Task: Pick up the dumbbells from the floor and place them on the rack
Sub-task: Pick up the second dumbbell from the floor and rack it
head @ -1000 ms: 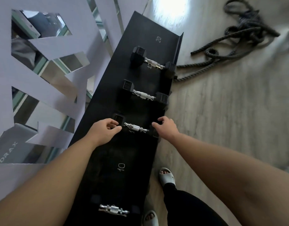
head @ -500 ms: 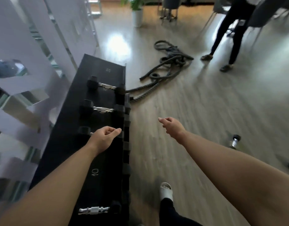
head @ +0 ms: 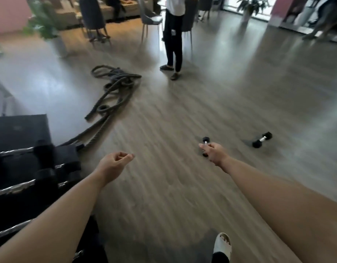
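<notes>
Both hands (head: pixel 114 164) (head: pixel 215 151) empty; rack (head: pixel 21 130) markings seemingly unreadable, blurred.

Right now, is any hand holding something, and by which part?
Nothing is held. The left hand is loosely curled and empty. The right hand only overlaps the near dumbbell on the floor.

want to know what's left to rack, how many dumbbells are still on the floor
2. One dumbbell lies just past the right hand, partly hidden by it. The other dumbbell lies farther right on the open floor. More could be out of view.
</notes>
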`<control>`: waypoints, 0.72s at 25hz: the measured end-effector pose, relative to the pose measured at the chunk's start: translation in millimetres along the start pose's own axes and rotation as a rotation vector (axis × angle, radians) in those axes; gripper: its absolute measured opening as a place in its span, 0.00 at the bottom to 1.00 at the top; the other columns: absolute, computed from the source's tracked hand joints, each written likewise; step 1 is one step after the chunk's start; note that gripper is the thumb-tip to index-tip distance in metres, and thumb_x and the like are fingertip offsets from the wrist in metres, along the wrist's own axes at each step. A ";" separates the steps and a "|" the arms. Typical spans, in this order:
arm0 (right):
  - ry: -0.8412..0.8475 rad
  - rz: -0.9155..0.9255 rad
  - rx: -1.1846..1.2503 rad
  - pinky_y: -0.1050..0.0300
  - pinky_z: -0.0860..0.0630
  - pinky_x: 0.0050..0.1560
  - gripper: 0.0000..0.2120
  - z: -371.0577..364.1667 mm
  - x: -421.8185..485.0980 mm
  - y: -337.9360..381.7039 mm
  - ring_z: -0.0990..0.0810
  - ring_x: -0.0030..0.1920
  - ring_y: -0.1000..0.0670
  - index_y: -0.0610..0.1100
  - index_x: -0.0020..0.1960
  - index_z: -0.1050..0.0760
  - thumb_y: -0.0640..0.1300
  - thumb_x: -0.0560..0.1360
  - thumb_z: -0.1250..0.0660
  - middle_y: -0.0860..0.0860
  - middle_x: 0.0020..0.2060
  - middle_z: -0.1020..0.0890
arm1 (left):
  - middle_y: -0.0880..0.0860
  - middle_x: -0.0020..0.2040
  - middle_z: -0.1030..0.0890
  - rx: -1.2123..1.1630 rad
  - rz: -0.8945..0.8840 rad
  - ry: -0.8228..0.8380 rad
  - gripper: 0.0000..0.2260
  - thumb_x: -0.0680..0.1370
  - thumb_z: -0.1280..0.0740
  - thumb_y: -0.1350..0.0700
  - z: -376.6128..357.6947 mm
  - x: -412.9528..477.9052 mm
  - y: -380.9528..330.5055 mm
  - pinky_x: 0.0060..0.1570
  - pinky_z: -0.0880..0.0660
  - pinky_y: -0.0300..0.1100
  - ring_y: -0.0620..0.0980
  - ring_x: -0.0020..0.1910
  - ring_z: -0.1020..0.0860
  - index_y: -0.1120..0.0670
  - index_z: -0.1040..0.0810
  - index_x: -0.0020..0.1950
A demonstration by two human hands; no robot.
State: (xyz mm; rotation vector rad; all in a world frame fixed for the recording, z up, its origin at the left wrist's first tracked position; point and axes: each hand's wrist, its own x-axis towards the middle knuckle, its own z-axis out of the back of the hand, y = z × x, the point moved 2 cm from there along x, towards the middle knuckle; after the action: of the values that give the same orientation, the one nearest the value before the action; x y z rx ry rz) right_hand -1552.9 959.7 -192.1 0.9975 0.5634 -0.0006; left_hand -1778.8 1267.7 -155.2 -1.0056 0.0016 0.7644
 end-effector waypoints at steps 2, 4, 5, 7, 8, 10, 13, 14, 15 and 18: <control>-0.029 -0.034 0.019 0.55 0.29 0.41 0.20 60.4 27.5 -24.2 0.25 0.38 0.51 0.46 0.45 0.21 0.63 0.70 0.27 0.49 0.42 0.20 | 0.51 0.47 0.14 0.005 -0.010 0.060 0.13 0.78 0.28 0.42 -61.7 27.0 -38.8 0.46 0.25 0.44 0.49 0.44 0.18 0.51 0.15 0.51; -0.050 -0.086 0.022 0.55 0.29 0.42 0.23 114.2 57.9 -46.9 0.25 0.40 0.49 0.46 0.47 0.20 0.65 0.68 0.27 0.49 0.43 0.20 | 0.50 0.46 0.14 0.020 -0.023 0.113 0.13 0.77 0.28 0.41 -119.5 50.3 -75.2 0.45 0.24 0.43 0.49 0.43 0.19 0.50 0.15 0.50; -0.045 -0.102 0.043 0.55 0.31 0.39 0.23 138.6 72.9 -56.2 0.25 0.40 0.49 0.46 0.48 0.20 0.65 0.68 0.28 0.49 0.43 0.20 | 0.49 0.45 0.14 0.028 -0.027 0.139 0.13 0.77 0.28 0.41 -146.2 60.2 -93.4 0.46 0.24 0.43 0.49 0.43 0.18 0.50 0.15 0.50; -0.037 -0.122 0.084 0.56 0.35 0.35 0.19 185.7 105.8 -73.3 0.26 0.39 0.49 0.46 0.48 0.22 0.62 0.74 0.29 0.50 0.45 0.20 | 0.48 0.43 0.15 0.042 -0.031 0.167 0.12 0.77 0.28 0.42 -197.2 82.5 -136.0 0.45 0.25 0.41 0.48 0.43 0.18 0.50 0.15 0.50; -0.043 -0.136 0.093 0.57 0.36 0.34 0.17 203.0 119.0 -78.8 0.26 0.39 0.50 0.46 0.49 0.22 0.60 0.76 0.30 0.50 0.45 0.21 | 0.48 0.43 0.16 0.049 -0.039 0.168 0.11 0.78 0.28 0.43 -215.5 91.7 -155.4 0.43 0.25 0.40 0.47 0.42 0.19 0.50 0.16 0.50; -0.055 -0.151 0.127 0.57 0.36 0.35 0.16 231.7 144.6 -88.6 0.27 0.38 0.51 0.45 0.51 0.23 0.58 0.78 0.30 0.50 0.44 0.21 | 0.47 0.45 0.16 0.066 -0.057 0.176 0.10 0.78 0.29 0.43 -246.4 109.6 -192.7 0.43 0.26 0.39 0.46 0.44 0.18 0.49 0.16 0.50; -0.048 -0.177 0.152 0.58 0.36 0.35 0.15 262.8 176.4 -95.4 0.26 0.37 0.51 0.45 0.49 0.23 0.57 0.78 0.30 0.49 0.45 0.21 | 0.46 0.46 0.16 0.113 -0.076 0.220 0.10 0.78 0.29 0.42 -279.0 136.5 -236.4 0.44 0.26 0.39 0.45 0.47 0.18 0.47 0.17 0.51; -0.041 -0.189 0.162 0.58 0.36 0.35 0.15 271.4 185.4 -95.0 0.26 0.38 0.50 0.45 0.48 0.23 0.58 0.78 0.30 0.49 0.45 0.21 | 0.46 0.45 0.16 0.132 -0.078 0.225 0.11 0.78 0.29 0.41 -286.1 148.2 -249.0 0.44 0.27 0.39 0.45 0.47 0.18 0.47 0.17 0.51; -0.037 -0.194 0.179 0.58 0.36 0.35 0.15 279.2 194.7 -96.6 0.26 0.38 0.50 0.46 0.47 0.24 0.58 0.77 0.30 0.50 0.44 0.20 | 0.46 0.45 0.16 0.146 -0.079 0.231 0.11 0.77 0.29 0.41 -291.9 160.6 -261.1 0.44 0.27 0.40 0.46 0.48 0.18 0.47 0.16 0.52; -0.086 -0.249 0.186 0.58 0.35 0.35 0.16 304.4 228.4 -99.2 0.25 0.38 0.50 0.47 0.44 0.24 0.61 0.75 0.29 0.50 0.44 0.20 | 0.46 0.45 0.16 0.155 -0.088 0.262 0.17 0.74 0.28 0.37 -313.9 210.2 -291.1 0.48 0.24 0.45 0.50 0.49 0.17 0.48 0.16 0.53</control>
State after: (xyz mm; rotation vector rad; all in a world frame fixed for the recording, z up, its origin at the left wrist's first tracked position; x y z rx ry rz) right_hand -1245.7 720.6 -247.6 1.0958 0.6130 -0.3212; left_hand -1349.2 1062.2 -180.5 -0.9454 0.2380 0.5402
